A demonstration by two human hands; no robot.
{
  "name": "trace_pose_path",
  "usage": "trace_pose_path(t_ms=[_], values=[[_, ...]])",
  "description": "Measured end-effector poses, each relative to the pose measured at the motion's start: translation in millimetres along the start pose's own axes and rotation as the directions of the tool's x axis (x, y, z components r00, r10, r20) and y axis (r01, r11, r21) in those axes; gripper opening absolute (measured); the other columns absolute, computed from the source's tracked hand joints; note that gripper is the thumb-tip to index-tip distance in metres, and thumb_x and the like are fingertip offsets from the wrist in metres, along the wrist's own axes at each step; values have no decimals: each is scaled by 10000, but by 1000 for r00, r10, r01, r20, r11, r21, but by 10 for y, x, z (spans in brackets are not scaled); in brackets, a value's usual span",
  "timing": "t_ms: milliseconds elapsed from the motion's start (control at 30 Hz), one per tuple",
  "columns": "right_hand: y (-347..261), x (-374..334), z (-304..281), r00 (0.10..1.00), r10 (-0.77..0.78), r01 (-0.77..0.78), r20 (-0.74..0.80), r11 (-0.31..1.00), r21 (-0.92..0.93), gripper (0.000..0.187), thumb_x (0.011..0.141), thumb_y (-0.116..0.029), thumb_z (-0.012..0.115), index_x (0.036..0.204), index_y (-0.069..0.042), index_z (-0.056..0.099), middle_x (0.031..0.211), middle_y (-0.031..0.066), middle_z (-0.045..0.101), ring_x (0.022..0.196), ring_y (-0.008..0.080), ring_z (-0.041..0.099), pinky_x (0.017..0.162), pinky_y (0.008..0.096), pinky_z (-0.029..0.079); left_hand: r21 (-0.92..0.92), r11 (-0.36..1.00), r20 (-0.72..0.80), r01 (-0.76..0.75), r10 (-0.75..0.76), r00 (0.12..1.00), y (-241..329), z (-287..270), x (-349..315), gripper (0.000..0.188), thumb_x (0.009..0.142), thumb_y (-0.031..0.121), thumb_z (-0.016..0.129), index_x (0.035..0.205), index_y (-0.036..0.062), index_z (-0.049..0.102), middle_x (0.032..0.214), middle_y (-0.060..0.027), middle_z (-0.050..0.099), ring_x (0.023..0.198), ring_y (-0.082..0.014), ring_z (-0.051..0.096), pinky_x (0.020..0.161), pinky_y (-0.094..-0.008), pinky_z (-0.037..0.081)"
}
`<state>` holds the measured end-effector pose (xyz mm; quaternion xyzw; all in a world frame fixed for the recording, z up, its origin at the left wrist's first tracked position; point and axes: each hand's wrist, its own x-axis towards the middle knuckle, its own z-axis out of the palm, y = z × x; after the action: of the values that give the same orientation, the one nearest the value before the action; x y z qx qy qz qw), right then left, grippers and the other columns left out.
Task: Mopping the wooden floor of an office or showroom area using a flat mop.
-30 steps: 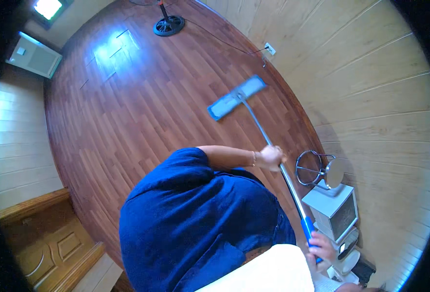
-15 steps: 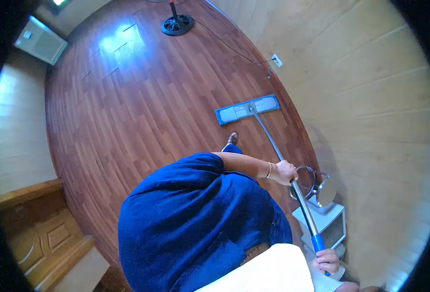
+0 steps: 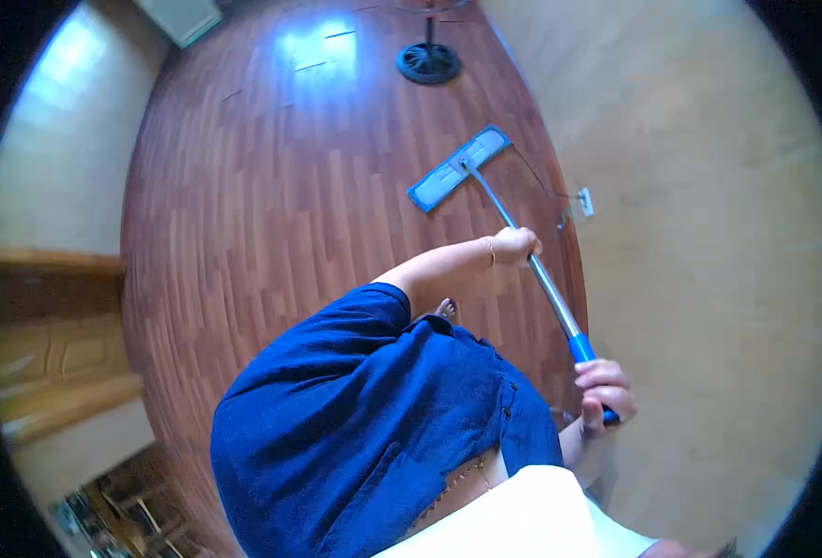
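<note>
A flat mop with a blue-edged rectangular head (image 3: 460,169) lies on the wood-plank floor (image 3: 271,223), ahead and a little right of me. Its metal pole (image 3: 552,296) slants back toward my right side and ends in a blue grip (image 3: 581,350). My left hand (image 3: 516,244), with a bracelet at the wrist, is closed round the middle of the pole. Lower down, my right hand (image 3: 606,391) wraps the blue grip near its end. The tip of my foot (image 3: 446,308) shows beyond my dark blue clothing.
A round black stand base (image 3: 428,63) stands on the floor ahead. Along the right wall (image 3: 690,232) sits a white socket (image 3: 586,202) with a dark cable (image 3: 534,175) running from it. A wooden cabinet (image 3: 66,358) stands at the left, and a white box-like unit (image 3: 183,20) at the far left.
The mop head has slid forward and turned more diagonal. Both hands moved forward with the pole. My view has shifted ahead, so the white stool-like item and round fan-like object by the wall are no longer seen.
</note>
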<state>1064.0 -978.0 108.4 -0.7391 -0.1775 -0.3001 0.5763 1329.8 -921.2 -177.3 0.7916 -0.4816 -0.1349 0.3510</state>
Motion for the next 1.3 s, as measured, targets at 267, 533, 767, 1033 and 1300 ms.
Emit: trace_pose_path(t_ms=[267,533,767,1033,1300], values=[[862,852,656,907,-33,-11,421,995,104,266,746,-228,780,733,-41,592,779,134,629,845,349,646,769,427,513,107,936,-228,335,-305,925,-821,-1138,-737,179,687,60,655,850,120,615,958,-72,638,1007,-303,603,807,-429,523],[1137,1252,1601,791,-245,55,560,941,334,363,770,-327,785,863,-21,614,800,139,654,827,347,653,823,500,522,-47,754,-600,655,-546,585,-1110,-1486,-2385,219,811,331,668,823,114,649,913,-84,652,977,-293,611,763,-445,520],[1128,1089,2812,844,-158,-193,513,803,564,285,842,-258,705,810,6,601,846,179,688,840,344,663,795,452,529,-215,591,-826,777,-535,179,-1060,-1410,-4020,316,813,369,661,684,89,593,723,-125,597,786,-330,615,653,-459,496],[1229,1325,3995,337,-235,-529,912,754,390,72,795,-37,689,807,-5,626,943,150,689,1032,340,634,945,456,471,-357,372,-843,857,-524,-124,-985,-1344,-5327,301,834,262,666,630,79,541,711,-153,584,756,-361,578,684,-456,455],[740,1277,4361,276,-287,-519,917,759,394,57,787,-15,654,781,10,603,840,140,676,941,319,664,881,440,505,-398,328,-850,857,-483,-210,-556,-1166,-5776,319,820,259,678,600,89,522,654,-134,581,701,-356,575,642,-461,453]])
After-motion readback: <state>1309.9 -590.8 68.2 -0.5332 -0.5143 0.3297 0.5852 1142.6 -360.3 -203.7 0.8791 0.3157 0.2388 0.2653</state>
